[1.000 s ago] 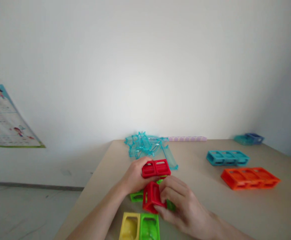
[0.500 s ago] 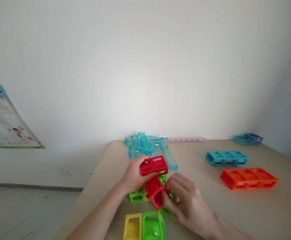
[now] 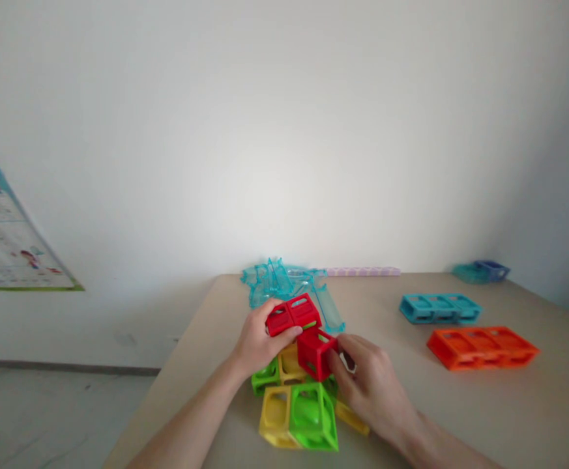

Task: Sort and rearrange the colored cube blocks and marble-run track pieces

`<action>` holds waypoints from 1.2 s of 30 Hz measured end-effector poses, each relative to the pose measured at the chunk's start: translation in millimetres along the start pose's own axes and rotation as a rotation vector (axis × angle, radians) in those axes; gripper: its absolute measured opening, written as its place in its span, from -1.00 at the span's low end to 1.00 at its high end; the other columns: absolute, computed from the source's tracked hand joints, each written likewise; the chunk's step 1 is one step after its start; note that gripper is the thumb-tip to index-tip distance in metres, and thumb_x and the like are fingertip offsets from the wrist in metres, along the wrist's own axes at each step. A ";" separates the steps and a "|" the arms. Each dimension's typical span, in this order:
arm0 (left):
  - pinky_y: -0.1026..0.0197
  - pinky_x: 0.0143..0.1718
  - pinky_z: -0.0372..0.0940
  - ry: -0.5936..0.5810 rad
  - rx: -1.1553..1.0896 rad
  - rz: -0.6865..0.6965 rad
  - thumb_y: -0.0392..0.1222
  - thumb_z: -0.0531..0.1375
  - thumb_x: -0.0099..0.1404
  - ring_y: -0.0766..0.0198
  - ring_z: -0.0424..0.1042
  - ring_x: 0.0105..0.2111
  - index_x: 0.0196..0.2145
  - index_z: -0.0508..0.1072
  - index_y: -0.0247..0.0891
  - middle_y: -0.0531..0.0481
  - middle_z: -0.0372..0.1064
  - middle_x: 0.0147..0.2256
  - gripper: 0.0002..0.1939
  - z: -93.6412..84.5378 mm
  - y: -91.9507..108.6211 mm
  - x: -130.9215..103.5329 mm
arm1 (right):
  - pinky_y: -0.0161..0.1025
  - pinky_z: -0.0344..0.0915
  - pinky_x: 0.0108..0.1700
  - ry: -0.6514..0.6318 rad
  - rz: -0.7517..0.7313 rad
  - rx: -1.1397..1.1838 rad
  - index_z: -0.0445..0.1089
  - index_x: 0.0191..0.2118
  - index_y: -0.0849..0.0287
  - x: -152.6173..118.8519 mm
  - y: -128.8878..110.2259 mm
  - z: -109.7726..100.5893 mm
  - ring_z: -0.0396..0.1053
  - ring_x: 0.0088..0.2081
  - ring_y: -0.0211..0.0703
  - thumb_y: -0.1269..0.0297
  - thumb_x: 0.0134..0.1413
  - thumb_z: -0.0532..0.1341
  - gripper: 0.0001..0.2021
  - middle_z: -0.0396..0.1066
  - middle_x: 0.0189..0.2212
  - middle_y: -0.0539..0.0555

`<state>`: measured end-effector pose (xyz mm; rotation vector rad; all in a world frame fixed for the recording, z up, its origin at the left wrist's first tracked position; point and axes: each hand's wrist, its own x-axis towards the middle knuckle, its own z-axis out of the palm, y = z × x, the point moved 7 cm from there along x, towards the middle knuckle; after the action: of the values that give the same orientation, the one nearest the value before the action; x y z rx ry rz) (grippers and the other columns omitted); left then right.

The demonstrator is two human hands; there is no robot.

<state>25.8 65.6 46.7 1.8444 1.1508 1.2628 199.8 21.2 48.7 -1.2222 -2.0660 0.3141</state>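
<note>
My left hand is closed around a joined pair of red hollow cube blocks, its thumb along the near side. Between the fingertips of my right hand is a single red cube block, tilted and right against the near right end of the pair; whether the two are linked I cannot tell. Beneath them, partly covered, are green and yellow blocks. Closer to me is a joined yellow and green block piece. Another yellow piece shows below my right hand.
On the table's right are a teal three-block row and an orange three-block row. Clear teal plastic parts and a lilac patterned strip lie by the wall. A dark blue container stands in the far right corner.
The single red cube has turned and risen to the right, up against the red pair. Both hands have shifted slightly. The near yellow and green piece appears higher and further right in view.
</note>
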 end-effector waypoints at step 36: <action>0.30 -0.32 0.29 -0.207 -0.383 -0.055 -0.10 0.35 0.02 0.25 0.41 -0.34 -0.14 0.38 -0.28 -0.02 0.43 -0.30 -0.54 1.8 -8.1 -3.2 | -0.31 0.37 -0.30 0.175 0.148 0.617 0.37 -0.09 0.16 9.1 47.1 -3.1 0.45 -0.29 -0.12 0.41 0.06 0.11 -0.73 0.51 -0.26 0.05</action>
<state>24.5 66.2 38.0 1.6013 0.7811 1.1378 230.7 53.1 30.2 -0.9724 -1.5579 0.8138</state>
